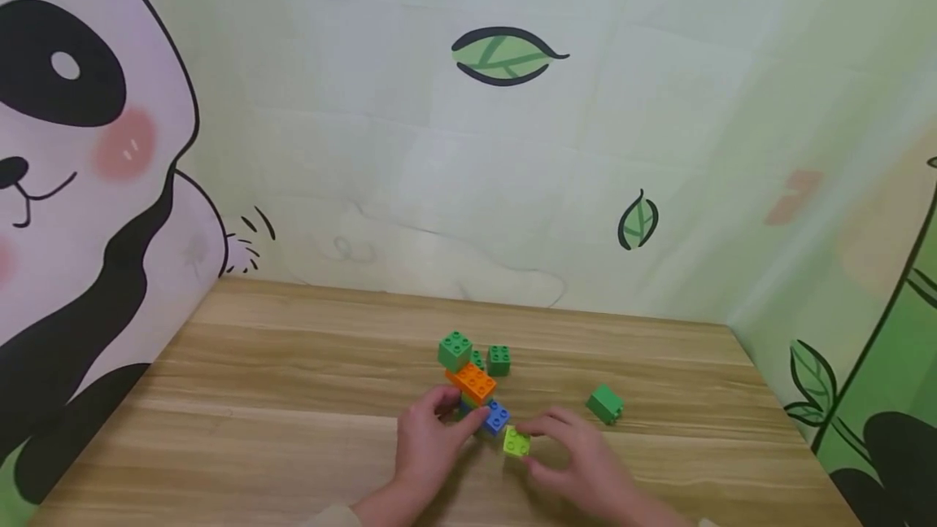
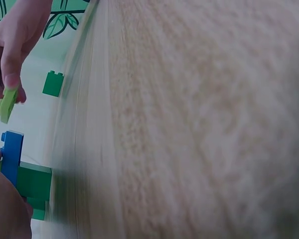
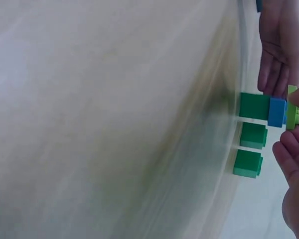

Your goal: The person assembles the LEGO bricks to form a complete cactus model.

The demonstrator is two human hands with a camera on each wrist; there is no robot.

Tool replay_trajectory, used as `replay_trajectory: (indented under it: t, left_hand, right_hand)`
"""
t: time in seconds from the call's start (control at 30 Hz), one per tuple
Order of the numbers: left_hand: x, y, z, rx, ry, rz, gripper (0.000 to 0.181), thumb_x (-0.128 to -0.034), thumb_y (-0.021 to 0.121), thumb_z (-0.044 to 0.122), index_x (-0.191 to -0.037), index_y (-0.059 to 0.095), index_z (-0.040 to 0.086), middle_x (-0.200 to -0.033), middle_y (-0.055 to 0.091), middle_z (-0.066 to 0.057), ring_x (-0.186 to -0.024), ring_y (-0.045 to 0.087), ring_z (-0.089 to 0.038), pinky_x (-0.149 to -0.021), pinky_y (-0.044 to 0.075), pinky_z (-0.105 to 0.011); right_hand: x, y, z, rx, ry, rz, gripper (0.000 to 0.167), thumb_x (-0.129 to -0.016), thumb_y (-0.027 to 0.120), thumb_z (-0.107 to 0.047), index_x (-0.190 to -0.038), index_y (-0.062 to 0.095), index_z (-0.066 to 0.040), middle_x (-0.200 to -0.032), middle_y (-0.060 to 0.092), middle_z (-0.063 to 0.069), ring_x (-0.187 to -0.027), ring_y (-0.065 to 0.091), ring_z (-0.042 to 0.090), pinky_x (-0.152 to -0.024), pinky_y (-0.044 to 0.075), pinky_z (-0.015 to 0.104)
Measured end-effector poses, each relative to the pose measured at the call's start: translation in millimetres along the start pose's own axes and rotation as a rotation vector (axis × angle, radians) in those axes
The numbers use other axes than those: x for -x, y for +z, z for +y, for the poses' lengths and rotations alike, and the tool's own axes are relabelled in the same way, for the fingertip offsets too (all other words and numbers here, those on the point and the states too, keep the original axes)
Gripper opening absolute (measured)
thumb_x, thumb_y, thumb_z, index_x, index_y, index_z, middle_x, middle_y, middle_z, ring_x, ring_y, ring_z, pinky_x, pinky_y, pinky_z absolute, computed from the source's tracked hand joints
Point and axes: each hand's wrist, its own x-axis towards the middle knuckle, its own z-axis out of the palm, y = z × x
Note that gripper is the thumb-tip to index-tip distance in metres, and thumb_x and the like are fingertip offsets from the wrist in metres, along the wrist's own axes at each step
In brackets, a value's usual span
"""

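Stack of toy bricks, which stood on the wooden table between the hands. A green brick topped it, above an orange one; a blue brick projected toward the right, with green directly below it in both wrist views. The left hand held the stack between thumb and fingers. The right hand pinched a lime brick narrowly between thumb and fingertips, just beside the blue brick; the left wrist view showed a gap between the two. The table also bore loose green bricks: two behind the stack, one partly hidden, and another beyond the right hand.
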Motion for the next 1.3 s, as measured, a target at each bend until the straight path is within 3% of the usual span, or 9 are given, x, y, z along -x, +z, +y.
replay_trajectory:
  t: [0.37, 0.67, 0.93, 1.3]
  left_hand:
    - [0.4, 2.9, 0.1, -0.025, -0.032, 0.001, 0.036, -0.0796, 0.097, 0.025, -0.104, 0.077, 0.007, -0.104, 0.08, -0.007, -0.1, 0.075, -0.023, -0.092, 0.065, -0.039]
    - [0.8, 4.6, -1.0, -0.024, -0.026, 0.015, 0.035, -0.0797, 0.097, 0.026, -0.102, 0.076, 0.008, -0.103, 0.08, -0.006, -0.1, 0.075, -0.023, -0.093, 0.065, -0.039]
    - [0.0, 5.7, 0.1, -0.024, -0.024, 0.021, 0.034, -0.0791, 0.097, 0.025, -0.101, 0.076, 0.009, -0.101, 0.08, -0.005, -0.1, 0.076, -0.023, -0.092, 0.065, -0.039]
    - [-0.7, 5.1, -0.1, -0.04, -0.013, 0.028, 0.034, -0.0799, 0.097, 0.026, -0.1, 0.077, 0.009, -0.101, 0.08, -0.006, -0.099, 0.077, -0.024, -0.09, 0.066, -0.04]
  right_hand:
    - [-13.5, 5.1, 9.6, -0.078, 0.139, 0.044, 0.039, -0.081, 0.091, -0.002, -0.116, 0.078, -0.014, -0.109, 0.074, -0.007, -0.097, 0.071, 0.011, -0.086, 0.066, 0.033]
    - [-18.7, 12.1, 12.6, -0.042, 0.137, 0.071, 0.038, -0.079, 0.094, -0.007, -0.113, 0.078, -0.013, -0.107, 0.074, -0.007, -0.094, 0.071, 0.01, -0.084, 0.065, 0.03]
    - [-20.7, 12.6, 14.1, -0.019, 0.13, 0.079, 0.042, -0.08, 0.094, -0.009, -0.119, 0.078, -0.013, -0.108, 0.073, -0.006, -0.096, 0.07, 0.01, -0.083, 0.066, 0.036]
    - [-25.4, 9.7, 14.0, 0.06, 0.101, 0.006, 0.04, -0.084, 0.092, -0.014, -0.122, 0.08, -0.015, -0.112, 0.072, -0.006, -0.101, 0.066, 0.011, -0.084, 0.063, 0.031]
